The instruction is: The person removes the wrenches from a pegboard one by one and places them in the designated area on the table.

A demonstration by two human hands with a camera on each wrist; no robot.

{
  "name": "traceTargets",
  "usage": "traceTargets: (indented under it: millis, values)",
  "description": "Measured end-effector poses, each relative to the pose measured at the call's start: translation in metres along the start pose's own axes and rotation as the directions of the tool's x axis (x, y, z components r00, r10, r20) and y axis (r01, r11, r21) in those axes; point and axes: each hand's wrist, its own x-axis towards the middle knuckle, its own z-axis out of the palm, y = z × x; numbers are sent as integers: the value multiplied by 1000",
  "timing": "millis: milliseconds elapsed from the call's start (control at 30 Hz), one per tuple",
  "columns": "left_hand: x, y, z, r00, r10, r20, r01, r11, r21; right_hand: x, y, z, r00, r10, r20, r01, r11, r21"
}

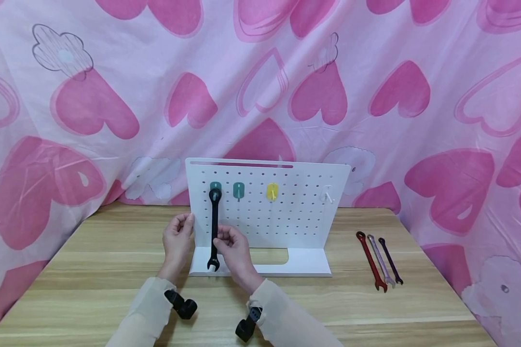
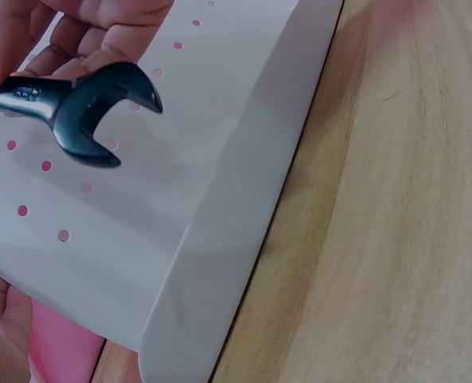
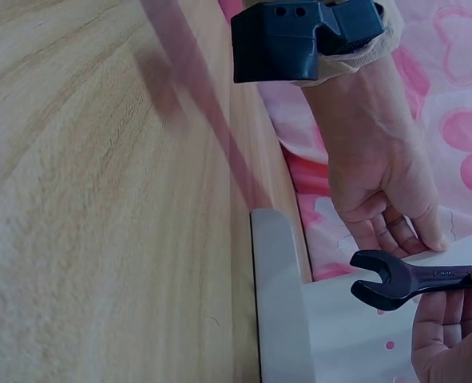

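Note:
A large black combination wrench (image 1: 214, 226) hangs upright in front of the white pegboard (image 1: 260, 212), its ring end over the left green hook (image 1: 215, 185) and its open jaw down. My right hand (image 1: 236, 253) pinches the wrench's shaft between thumb and fingers, low down near the jaw. My left hand (image 1: 177, 243) holds the board's left edge, fingertips at the rim. In the left wrist view the wrench jaw (image 2: 100, 112) stands out in front of the perforated panel. The right wrist view shows the left hand (image 3: 383, 171) at the board's edge beyond the wrench (image 3: 411, 279).
A second green hook (image 1: 239, 191), a yellow hook (image 1: 272, 192) and a white hook (image 1: 327, 193) sit along the board. Right of it on the wooden table (image 1: 126, 250) lie a red wrench (image 1: 371, 262), a silver wrench (image 1: 381, 261) and a small dark wrench (image 1: 390, 261). Behind hangs a pink heart-patterned cloth (image 1: 260, 62).

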Motion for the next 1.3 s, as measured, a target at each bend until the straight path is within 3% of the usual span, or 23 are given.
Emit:
traceTargets:
  millis: [1300]
  values:
    - [1, -2, 1, 1000, 7, 1, -7, 1000, -3, -9, -9, -3, 999, -12, 33, 11, 999, 45]
